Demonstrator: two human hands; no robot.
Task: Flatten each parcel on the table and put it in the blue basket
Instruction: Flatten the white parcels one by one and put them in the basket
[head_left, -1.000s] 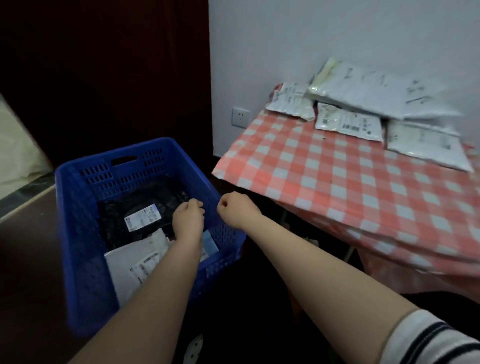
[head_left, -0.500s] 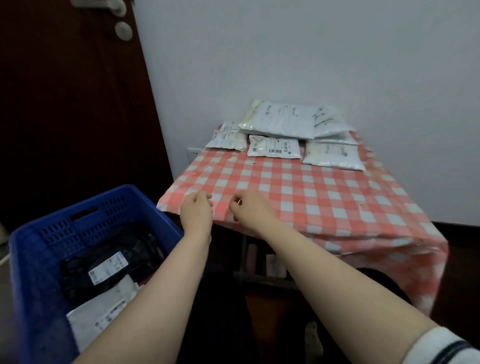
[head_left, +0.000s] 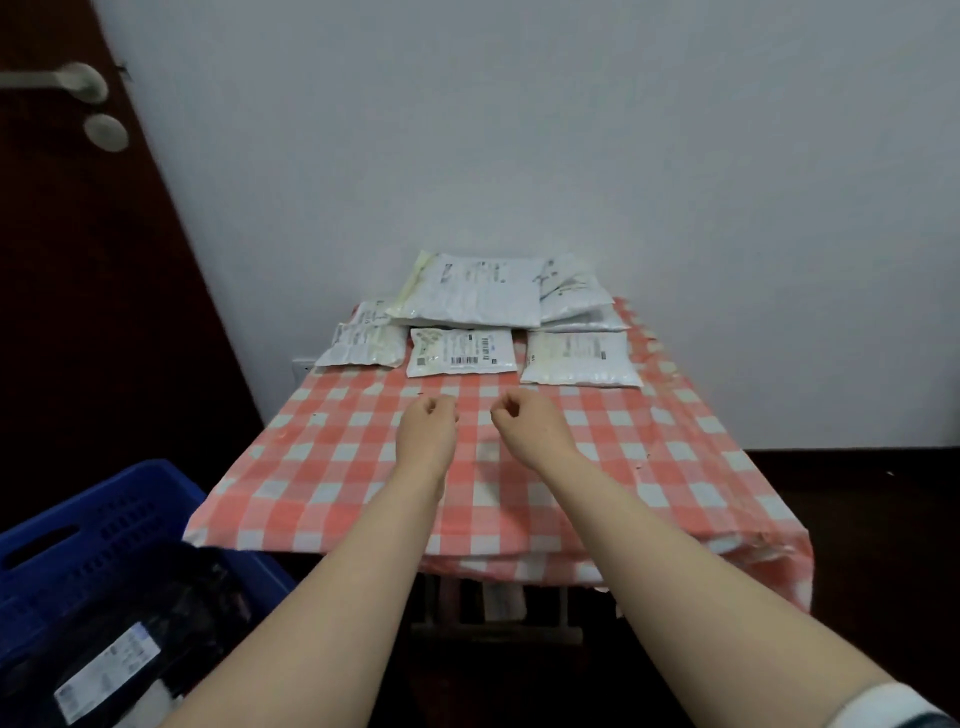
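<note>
Reaching forward from the bottom of the head view over the desk (head_left: 675, 467), draped in a red-and-white checked cloth: left hand (head_left: 427, 431) and right hand (head_left: 527, 428), side by side at frame centre, near each other but apart, each with fingers curled in toward the palm and clasping nothing; cannot tell whether touching the cloth or just above it. Lying beyond the hands, at the far end of the desk against the white wall (head_left: 519, 130), just above frame centre: a cluster of white parcels. Nearest the hands, in a row, a small puffy parcel (head_left: 363, 347) at left, a barcode parcel (head_left: 460, 352) in the middle and a plain parcel (head_left: 582, 359) at right, none touched by either hand. Resting behind and partly on top of that row, a large parcel (head_left: 470, 293), with stacked parcels (head_left: 571, 299) just beside it at right. Sitting at lower left of the frame, beside and below the near left corner of the desk: the blue basket (head_left: 156, 493), cut off by the frame edge, holding a black parcel (head_left: 171, 608) with a white label (head_left: 106, 670). Filling the left side, a dark door (head_left: 78, 312) with a pale handle (head_left: 57, 85) at upper left. Showing at the lower right corner, a white sleeve (head_left: 883, 701) on the right arm.
</note>
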